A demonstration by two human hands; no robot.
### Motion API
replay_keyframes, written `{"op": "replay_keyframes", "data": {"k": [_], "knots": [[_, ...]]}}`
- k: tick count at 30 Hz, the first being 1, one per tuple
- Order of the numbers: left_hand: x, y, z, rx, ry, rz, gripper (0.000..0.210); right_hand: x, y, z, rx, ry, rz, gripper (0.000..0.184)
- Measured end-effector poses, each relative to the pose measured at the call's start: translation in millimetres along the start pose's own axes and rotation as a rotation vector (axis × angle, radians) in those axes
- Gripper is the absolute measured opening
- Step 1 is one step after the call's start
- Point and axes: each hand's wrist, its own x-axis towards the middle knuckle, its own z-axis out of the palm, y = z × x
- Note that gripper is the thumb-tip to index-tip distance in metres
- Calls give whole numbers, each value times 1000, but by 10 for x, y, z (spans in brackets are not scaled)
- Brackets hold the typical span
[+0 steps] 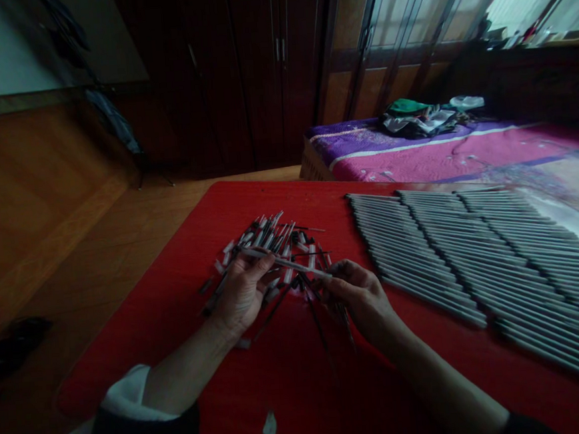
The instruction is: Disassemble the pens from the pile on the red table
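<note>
A slim, pale tube (pixel 297 266), resembling a pen barrel, spans the gap between my hands, tilting down to the right. My left hand (pixel 240 293) pinches its left part between thumb and fingers. At the other end my right hand (pixel 360 295) has its fingers closed around the tip; any smaller part there is hidden. Beneath and beyond the hands lies a loose heap of thin rods and short pale and dark pieces (pixel 270 232). Several dark thin rods (pixel 317 318) stick out toward me, below my right hand.
Rows of grey rods with dark ends (pixel 418 264) lie side by side along the right of the red table (pixel 175 286). A small pale scrap (pixel 270 426) lies near the front. Behind stand a bed (pixel 405 158) with clothes (pixel 419 118) and dark wardrobes (pixel 258 79).
</note>
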Motion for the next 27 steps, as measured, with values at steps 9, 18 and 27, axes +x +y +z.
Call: {"op": "replay_keyframes", "data": {"k": [9,18,27], "knots": [[-39,-17,24,5,-19,-43,17,18,50,-24,5,-53,-28,28],[-45,-21,16,63,-49,-63,16,14,114,-25,-108,-93,-103,25],[-121,-33,77,44,-12,-38,14,-30,105,15,-173,-14,-166,25]]}}
